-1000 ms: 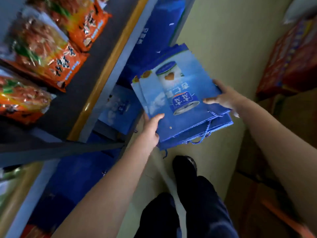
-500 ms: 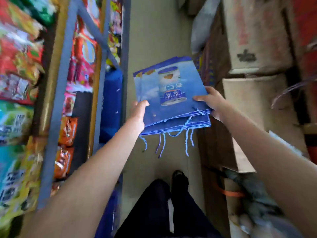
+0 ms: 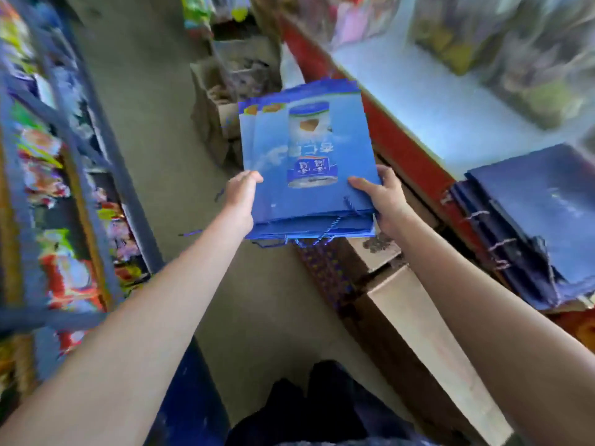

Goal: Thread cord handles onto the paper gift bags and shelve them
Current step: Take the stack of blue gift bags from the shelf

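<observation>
The left hand (image 3: 240, 201) and right hand (image 3: 384, 201) are gripping the near corners of a flat stack of blue bags (image 3: 309, 162), thumbs on top, above the floor just left of the counter (image 3: 428, 101). The stack's long axis is running away from the person, cord handles (image 3: 325, 235) dangling off the near edge.

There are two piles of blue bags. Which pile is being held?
The lighter blue pile with the can picture, held by the left hand and right hand. The darker pile lies untouched on the counter.
</observation>
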### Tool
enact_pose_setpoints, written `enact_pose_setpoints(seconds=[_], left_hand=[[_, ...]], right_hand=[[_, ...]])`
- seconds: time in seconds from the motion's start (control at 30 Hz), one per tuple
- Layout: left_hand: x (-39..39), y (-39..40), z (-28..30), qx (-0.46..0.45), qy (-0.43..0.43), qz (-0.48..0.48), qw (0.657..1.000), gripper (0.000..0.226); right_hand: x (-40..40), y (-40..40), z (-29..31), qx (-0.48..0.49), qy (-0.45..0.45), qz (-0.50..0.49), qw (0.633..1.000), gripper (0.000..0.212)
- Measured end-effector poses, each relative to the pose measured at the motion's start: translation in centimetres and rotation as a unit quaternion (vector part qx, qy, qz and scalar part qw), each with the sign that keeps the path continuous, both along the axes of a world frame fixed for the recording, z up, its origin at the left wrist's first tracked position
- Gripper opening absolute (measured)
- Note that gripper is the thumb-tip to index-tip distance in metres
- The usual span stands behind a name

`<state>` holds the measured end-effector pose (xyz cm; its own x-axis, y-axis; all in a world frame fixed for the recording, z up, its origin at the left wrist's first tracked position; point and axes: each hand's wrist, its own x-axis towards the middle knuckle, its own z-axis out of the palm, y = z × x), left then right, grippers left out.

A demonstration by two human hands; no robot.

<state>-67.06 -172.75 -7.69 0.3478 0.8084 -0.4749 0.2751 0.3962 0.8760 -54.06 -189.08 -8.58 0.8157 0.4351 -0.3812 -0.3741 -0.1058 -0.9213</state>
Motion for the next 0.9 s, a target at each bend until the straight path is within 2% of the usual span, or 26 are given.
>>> enact_pose_setpoints(seconds=[0.1,0.17,0.2,0.27,0.3,0.4,0.5,0.57,0.63,0.7,0.77,0.83,0.9], left_hand=[[8.6,2.8,1.4,0.017,-0.014,-0.1,0.995,0.003],[14.5,4.8,1.4,0.017,0.002,-0.164,0.986,0.003],[17.6,6.0,0.8,0.011,0.015,-0.185,0.983,0.008],[23.3,7.9,-0.1,-0.013,0.04,-0.229,0.973,0.038],[26.2,8.9,-0.7,-0.012,0.044,-0.254,0.966,0.041],[33.0,10.5,-0.5,0.012,0.048,-0.323,0.945,0.017],[38.3,10.8,1.0,0.028,0.032,-0.386,0.922,0.014],[41.7,10.8,0.7,0.058,0.031,-0.444,0.894,0.007],[44.4,11.2,-1.0,0.09,0.045,-0.516,0.851,0.028],[46.1,11.6,-3.0,0.193,0.111,-0.605,0.764,0.046],[46.9,12.1,-5.2,0.295,0.172,-0.659,0.67,0.053],[47.2,12.7,-6.7,0.338,0.168,-0.7,0.606,0.055],[47.3,13.8,-7.8,0.375,0.143,-0.738,0.543,0.058]], right_hand=[[5.8,0.6,0.2,0.024,0.014,-0.094,0.995,0.041],[10.1,1.0,-0.6,0.056,0.036,-0.149,0.987,0.04],[12.2,1.5,-1.3,0.07,0.042,-0.17,0.982,0.04],[16.0,2.6,-2.5,0.085,0.055,-0.21,0.973,0.044],[17.7,3.1,-3.0,0.09,0.06,-0.233,0.967,0.045],[21.4,4.6,-3.7,0.089,0.069,-0.297,0.948,0.039],[24.0,5.4,-3.6,0.085,0.066,-0.355,0.929,0.035],[25.5,5.7,-4.1,0.063,0.046,-0.393,0.916,0.032],[26.6,5.9,-5.2,0.013,0.029,-0.416,0.909,0.03],[27.2,5.8,-6.6,-0.074,0.02,-0.374,0.924,0.03],[27.4,5.9,-8.2,-0.155,0.038,-0.305,0.939,0.044],[27.3,6.7,-8.9,-0.212,0.068,-0.3,0.928,0.059],[27.1,7.8,-8.9,-0.237,0.081,-0.334,0.909,0.066]])
